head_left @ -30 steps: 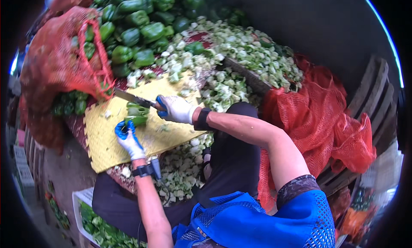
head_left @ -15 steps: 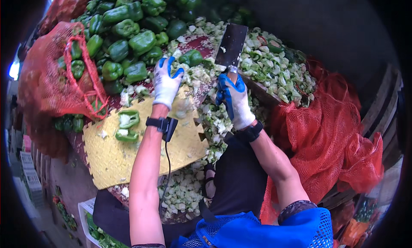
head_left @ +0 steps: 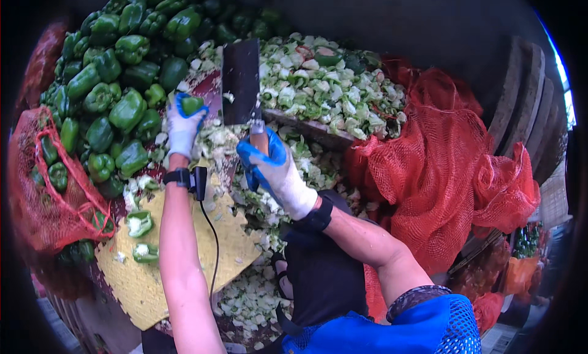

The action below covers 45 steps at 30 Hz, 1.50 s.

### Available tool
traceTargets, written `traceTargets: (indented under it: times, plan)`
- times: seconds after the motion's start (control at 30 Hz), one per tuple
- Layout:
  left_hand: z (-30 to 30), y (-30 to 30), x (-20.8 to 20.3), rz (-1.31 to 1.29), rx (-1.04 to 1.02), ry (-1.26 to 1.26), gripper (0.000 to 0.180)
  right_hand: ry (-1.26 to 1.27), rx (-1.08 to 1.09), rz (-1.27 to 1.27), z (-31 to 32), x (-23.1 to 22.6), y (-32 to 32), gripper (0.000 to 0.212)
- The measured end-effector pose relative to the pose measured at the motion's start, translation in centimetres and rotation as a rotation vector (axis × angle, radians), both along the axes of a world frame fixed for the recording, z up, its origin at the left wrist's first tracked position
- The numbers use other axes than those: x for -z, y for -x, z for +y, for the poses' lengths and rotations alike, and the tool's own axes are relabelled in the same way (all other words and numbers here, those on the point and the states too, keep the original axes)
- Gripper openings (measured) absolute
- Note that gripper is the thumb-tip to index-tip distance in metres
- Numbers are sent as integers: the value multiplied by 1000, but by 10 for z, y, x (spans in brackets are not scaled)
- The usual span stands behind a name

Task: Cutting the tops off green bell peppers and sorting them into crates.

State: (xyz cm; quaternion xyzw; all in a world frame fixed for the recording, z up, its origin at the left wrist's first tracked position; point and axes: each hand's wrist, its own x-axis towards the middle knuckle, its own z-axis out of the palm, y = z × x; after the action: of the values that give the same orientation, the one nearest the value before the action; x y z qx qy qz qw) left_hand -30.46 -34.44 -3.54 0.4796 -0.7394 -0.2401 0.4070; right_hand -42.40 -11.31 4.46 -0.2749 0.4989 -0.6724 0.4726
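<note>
My left hand (head_left: 185, 127), in a white glove with blue fingers, is closed around a green bell pepper (head_left: 192, 104) beside the big heap. In my right hand (head_left: 272, 168), gloved alike, is the wooden handle of a cleaver (head_left: 240, 78). Its wide dark blade points away from me, just right of the held pepper, with pale bits stuck to it. Two cut pepper halves, one upper (head_left: 139, 223) and one lower (head_left: 146, 252), lie on a yellow foam mat (head_left: 190, 280) left of my left forearm.
Whole green peppers (head_left: 127, 109) are heaped at the far left, with a red mesh bag (head_left: 55, 195) of peppers nearer. Pale green scraps (head_left: 324, 87) pile up beyond the cleaver and around my legs. Red netting (head_left: 429, 182) and curved slats (head_left: 520, 103) stand at right.
My left hand has closed on a green pepper that lay near it. The cleaver has come closer to that hand. The whole view has shifted, so the heap shows more fully.
</note>
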Motion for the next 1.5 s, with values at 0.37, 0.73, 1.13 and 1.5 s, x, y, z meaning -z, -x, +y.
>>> traceTargets:
  times: [0.37, 0.73, 1.13, 1.5]
  plan:
    - [274, -191, -18, 651, -465, -379, 51, -35, -319, 676, 4, 11, -55, 37]
    - [310, -267, 51, 239, -769, 110, 27, 107, -912, 1099, 57, -11, -154, 33]
    - [324, -253, 31, 252, -803, 13, 28, 89, -1073, 1246, 69, -28, -188, 31]
    - [321, -257, 25, 283, -759, -24, 22, 342, -985, 1476, 63, 50, -215, 17]
